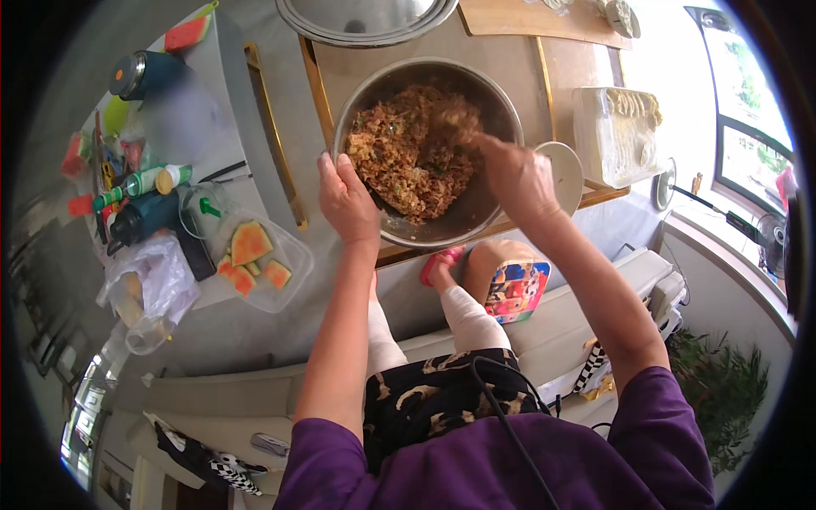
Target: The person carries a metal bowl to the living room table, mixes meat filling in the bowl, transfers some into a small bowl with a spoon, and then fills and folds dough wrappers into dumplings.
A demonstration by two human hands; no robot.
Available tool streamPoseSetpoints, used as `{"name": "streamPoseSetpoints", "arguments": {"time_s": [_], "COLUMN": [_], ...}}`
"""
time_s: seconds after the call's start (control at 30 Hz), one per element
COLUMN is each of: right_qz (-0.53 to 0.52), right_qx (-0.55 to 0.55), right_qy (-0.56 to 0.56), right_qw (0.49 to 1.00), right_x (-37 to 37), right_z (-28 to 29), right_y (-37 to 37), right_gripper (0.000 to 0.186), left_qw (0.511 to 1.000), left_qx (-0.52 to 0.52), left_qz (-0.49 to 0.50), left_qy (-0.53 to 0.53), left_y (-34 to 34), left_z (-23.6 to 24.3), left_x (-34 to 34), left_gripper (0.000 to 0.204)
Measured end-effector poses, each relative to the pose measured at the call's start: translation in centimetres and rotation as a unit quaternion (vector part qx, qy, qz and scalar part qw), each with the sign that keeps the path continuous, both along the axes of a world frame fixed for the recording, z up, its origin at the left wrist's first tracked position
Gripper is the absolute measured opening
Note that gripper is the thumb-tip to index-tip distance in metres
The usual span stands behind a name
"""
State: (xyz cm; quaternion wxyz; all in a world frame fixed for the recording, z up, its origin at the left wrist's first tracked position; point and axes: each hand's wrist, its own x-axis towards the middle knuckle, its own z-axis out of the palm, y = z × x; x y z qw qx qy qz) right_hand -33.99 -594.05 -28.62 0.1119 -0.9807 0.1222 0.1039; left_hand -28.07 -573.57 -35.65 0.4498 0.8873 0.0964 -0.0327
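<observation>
A large steel mixing bowl [495, 211] stands on the table in front of me, holding a reddish-brown minced filling [399, 153] with green flecks. My left hand [350, 204] grips the bowl's left rim, its thumb over the edge. Over the bowl's right side, my right hand [523, 183] is closed, knuckles up, with its fingers toward the filling. A brownish smear of motion lies just beyond its fingertips. Whatever it holds is blurred and hidden by the hand. Beside this hand, partly covered by it, sits a pale round dish [565, 177].
A large metal lid [370, 19] and a wooden board [544, 24] lie beyond the bowl. At right is a clear container [619, 136] with pale folded pieces. The left table holds bottles, a plastic bag [157, 276] and watermelon slices [252, 243]. A colourful stool [517, 285] stands below.
</observation>
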Motion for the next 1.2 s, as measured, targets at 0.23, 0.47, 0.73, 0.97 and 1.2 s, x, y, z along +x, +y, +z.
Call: {"name": "streamPoseSetpoints", "arguments": {"time_s": [0.23,0.47,0.73,0.97,1.2], "right_qz": [-0.039,-0.149,-0.531,-0.511,-0.347], "right_qx": [-0.066,0.189,0.680,0.703,0.539], "right_qy": [0.126,0.146,0.262,0.181,0.087], "right_qw": [0.989,0.960,0.433,0.459,0.762], "right_x": [-0.7,-5.2,-3.9,-1.9,0.5], "right_z": [-0.5,-3.2,-3.8,0.1,2.0], "right_y": [-1.2,0.6,2.9,0.4,1.8], "right_gripper": [0.028,0.023,0.031,0.033,0.028], "left_qw": [1.000,1.000,1.000,0.999,0.999], "left_qx": [0.007,0.003,-0.026,-0.029,-0.018], "left_qz": [0.004,0.002,0.000,0.014,0.002], "left_qy": [0.017,0.011,0.015,0.038,0.031], "left_y": [-0.3,-0.4,-0.3,-0.2,0.0], "left_z": [-0.4,0.1,-0.1,-0.3,-0.4], "left_x": [-0.1,0.1,0.0,-0.1,-0.1], "left_gripper": [0.046,0.046,0.051,0.054,0.052]}}
